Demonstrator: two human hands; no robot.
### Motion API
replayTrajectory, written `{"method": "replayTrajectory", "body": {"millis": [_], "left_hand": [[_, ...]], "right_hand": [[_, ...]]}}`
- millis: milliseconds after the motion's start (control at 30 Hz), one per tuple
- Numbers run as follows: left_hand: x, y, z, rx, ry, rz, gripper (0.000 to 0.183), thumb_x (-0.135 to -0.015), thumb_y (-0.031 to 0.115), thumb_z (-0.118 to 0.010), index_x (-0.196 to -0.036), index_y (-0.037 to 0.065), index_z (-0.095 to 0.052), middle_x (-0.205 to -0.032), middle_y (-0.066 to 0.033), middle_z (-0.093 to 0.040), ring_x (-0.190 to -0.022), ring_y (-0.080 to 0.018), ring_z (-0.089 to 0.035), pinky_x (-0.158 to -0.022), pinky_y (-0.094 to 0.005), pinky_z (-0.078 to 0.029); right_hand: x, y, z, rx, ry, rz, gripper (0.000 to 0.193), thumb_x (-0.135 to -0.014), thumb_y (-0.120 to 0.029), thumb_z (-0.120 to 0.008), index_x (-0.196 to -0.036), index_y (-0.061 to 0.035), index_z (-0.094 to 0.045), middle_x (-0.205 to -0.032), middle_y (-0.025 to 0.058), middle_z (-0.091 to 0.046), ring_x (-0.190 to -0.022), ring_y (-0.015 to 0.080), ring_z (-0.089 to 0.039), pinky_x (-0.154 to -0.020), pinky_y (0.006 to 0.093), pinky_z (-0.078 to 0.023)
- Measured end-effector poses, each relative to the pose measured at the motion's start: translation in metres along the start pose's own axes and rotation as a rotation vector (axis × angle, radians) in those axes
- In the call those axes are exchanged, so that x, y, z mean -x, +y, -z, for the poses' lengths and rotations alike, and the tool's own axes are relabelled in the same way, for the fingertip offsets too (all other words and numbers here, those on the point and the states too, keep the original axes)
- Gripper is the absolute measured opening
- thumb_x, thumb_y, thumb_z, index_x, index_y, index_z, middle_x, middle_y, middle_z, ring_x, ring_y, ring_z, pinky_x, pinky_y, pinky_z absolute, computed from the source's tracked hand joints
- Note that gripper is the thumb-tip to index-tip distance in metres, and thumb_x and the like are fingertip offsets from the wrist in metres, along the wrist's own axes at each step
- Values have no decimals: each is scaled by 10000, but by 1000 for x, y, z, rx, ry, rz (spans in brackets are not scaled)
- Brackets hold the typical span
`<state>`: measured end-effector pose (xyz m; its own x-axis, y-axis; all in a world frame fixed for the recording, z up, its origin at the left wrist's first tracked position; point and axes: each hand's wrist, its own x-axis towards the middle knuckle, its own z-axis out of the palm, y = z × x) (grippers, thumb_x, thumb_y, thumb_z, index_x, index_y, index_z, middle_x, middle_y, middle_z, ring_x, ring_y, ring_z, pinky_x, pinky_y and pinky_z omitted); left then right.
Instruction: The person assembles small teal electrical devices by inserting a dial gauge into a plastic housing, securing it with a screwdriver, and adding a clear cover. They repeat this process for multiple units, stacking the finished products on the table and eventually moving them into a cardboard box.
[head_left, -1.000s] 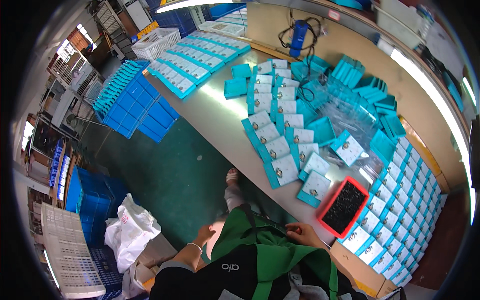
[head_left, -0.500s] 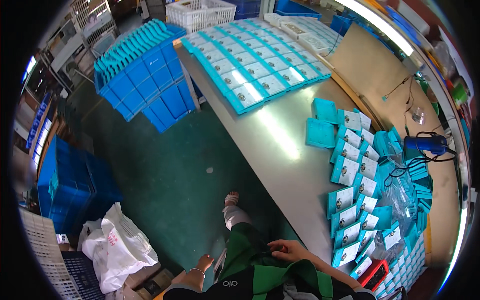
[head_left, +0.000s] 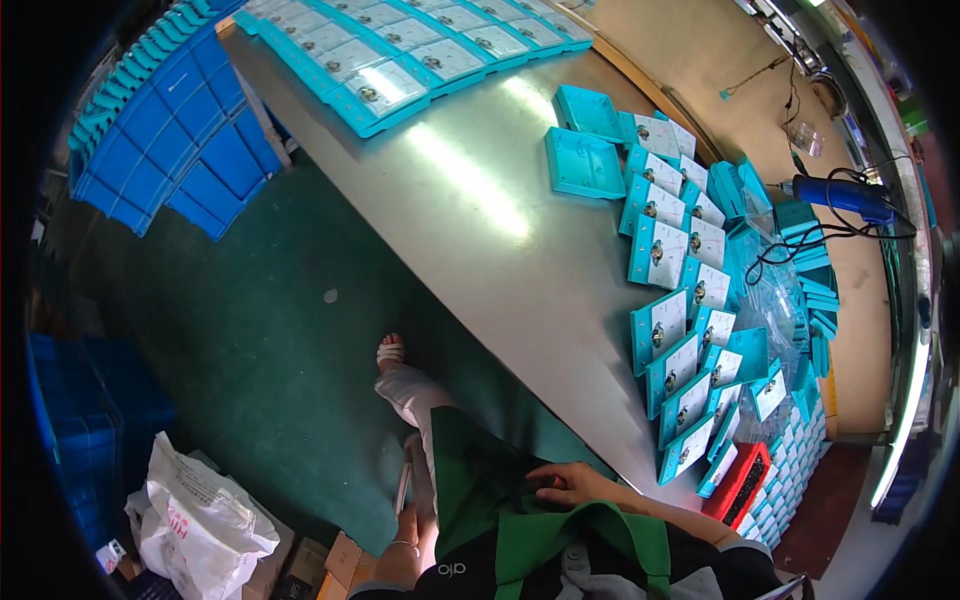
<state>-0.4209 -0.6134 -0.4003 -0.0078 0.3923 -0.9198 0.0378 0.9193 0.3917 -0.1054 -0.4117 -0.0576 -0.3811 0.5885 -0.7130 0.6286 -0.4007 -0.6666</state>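
Note:
My right hand (head_left: 572,485) hangs in front of the green apron (head_left: 470,460), beside the near edge of the metal table (head_left: 520,330). Its fingers are loosely bent and somewhat apart, with nothing seen in them. Low by my leg is my left hand (head_left: 408,524), a bracelet on its wrist; its fingers are too small and dim to read. Two rows of turquoise trays with white cards (head_left: 655,250), each bearing a small metal part, lean along the table's right side. Two empty turquoise trays (head_left: 583,162) lie at their far end.
Card-filled turquoise trays (head_left: 430,62) cover the table's far end. A blue power tool (head_left: 845,197) with a cable and a red bin (head_left: 738,485) of dark small parts stand at right. Blue crates (head_left: 180,130) and a white sack (head_left: 200,515) are on the floor at left.
My view has turned and moved forward along the table, so the tray rows sit nearer. My front foot has shifted left in the picture. Both hands stay low by my body.

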Motion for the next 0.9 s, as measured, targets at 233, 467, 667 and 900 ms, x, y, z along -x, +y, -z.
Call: {"method": "replayTrajectory", "body": {"millis": [233, 467, 667, 900], "left_hand": [[-36, 93, 9, -381, -113, -166, 471, -935, 361, -437, -1072, -67, -578, -1022, -243, -630, -962, -375, -603, -860, -432, -471], [-55, 173, 77, -698, -162, -204, 447, -934, 346, -442, -1075, -55, -582, -1016, -231, -634, -950, -366, -606, -849, -425, -477], [-91, 215, 151, -1063, -196, -279, 427, -933, 334, -447, -1077, -44, -586, -1011, -221, -638, -940, -358, -609, -840, -419, -482], [-185, 278, 160, -1753, -418, -997, 405, -932, 319, -452, -1079, -32, -590, -1006, -208, -642, -928, -349, -613, -828, -412, -488]], "right_hand": [[0, -17, 14, -125, 122, 45, 399, -875, -278, -641, -1236, -125, -568, -648, 4, -531, -606, 86, -485, -553, 264, -405], [-11, -2, -4, -256, 301, 153, 408, -870, -273, -641, -1242, -125, -562, -642, 27, -539, -579, 100, -495, -556, 278, -417], [-26, -16, -23, -241, 478, 207, 419, -863, -254, -627, -1245, -97, -551, -711, 90, -605, -669, 185, -596, -646, 317, -471], [-32, 8, -61, -402, 865, 372, 406, -824, -219, -662, -1179, -39, -586, -839, 148, -649, -755, 224, -633, -689, 338, -506]]}}
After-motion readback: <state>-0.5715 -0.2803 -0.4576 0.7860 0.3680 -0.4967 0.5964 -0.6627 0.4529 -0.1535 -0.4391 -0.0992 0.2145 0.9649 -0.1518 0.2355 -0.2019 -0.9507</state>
